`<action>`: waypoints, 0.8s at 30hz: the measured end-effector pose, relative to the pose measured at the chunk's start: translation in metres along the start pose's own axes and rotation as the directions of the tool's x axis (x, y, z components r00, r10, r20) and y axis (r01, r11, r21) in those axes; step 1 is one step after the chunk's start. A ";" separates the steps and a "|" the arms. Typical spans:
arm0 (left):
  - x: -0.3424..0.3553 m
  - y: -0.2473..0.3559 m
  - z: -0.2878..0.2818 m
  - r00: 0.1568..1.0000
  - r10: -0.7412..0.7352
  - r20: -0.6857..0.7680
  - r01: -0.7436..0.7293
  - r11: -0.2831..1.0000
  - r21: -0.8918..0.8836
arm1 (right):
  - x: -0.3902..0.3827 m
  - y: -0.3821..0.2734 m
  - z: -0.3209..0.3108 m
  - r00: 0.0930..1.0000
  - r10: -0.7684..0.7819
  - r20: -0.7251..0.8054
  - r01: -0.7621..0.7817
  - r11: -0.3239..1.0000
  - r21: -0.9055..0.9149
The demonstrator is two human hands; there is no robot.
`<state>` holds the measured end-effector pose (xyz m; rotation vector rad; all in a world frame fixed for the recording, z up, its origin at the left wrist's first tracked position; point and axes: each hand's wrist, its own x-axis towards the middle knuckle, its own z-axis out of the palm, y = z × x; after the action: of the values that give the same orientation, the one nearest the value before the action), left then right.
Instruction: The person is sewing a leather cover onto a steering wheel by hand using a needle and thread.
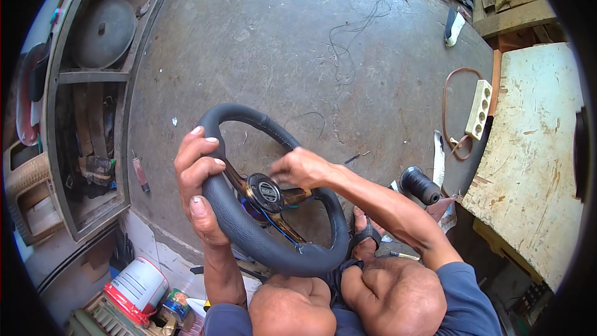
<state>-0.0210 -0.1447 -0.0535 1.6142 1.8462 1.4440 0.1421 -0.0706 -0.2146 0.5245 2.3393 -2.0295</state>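
**Steering wheel (267, 194) gripped at its left side, with the right hand (303, 167) over its opening**

The steering wheel stands tilted in front of the person, between the two hands and just beyond the bent knees (292, 311); whether it rests on them is hard to tell. Its rim has a dark, grained cover, and brownish spokes run in to a round black hub (264, 190).

The left hand (202, 194) grasps the rim from the outside on the left, its fingers wrapped over the cover and spread along it. The right hand reaches across the upper right part of the rim, its fingers curled near the hub, inside the ring. These fingers are blurred, so I cannot tell whether they pinch anything or touch the wheel.

Beyond the wheel spreads a worn grey floor (249, 50) with a loose tangle of dark thread (348, 40) on it. Near the right forearm is a spool of black thread (421, 185), and farther out a pale power strip (479, 110) with a brown cord lies beside a scuffed whitish board (528, 149).

On the left is an open cabinet (93, 77) with a round metal lid (104, 33) in its upper compartment. A white and red bucket (138, 285) sits at the lower left.
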 end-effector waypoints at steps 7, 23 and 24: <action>-0.006 -0.002 -0.008 0.996 -0.017 -0.089 0.020 0.999 0.026 | -0.059 -0.027 -0.050 0.958 0.089 -0.273 -0.078 0.996 0.050; 0.048 0.008 0.015 0.981 -0.092 -0.174 0.186 0.718 0.671 | -0.118 -0.006 0.042 0.880 0.044 -0.472 -0.193 0.943 -0.272; 0.054 0.003 0.021 0.981 -0.090 -0.171 0.184 0.706 0.684 | -0.100 0.007 0.032 0.861 -0.089 -0.501 -0.138 0.906 -0.399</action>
<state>-0.0208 -0.0883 -0.0409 1.6318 2.7493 0.8112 0.2316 -0.1258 -0.2052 1.1741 2.9197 -1.4027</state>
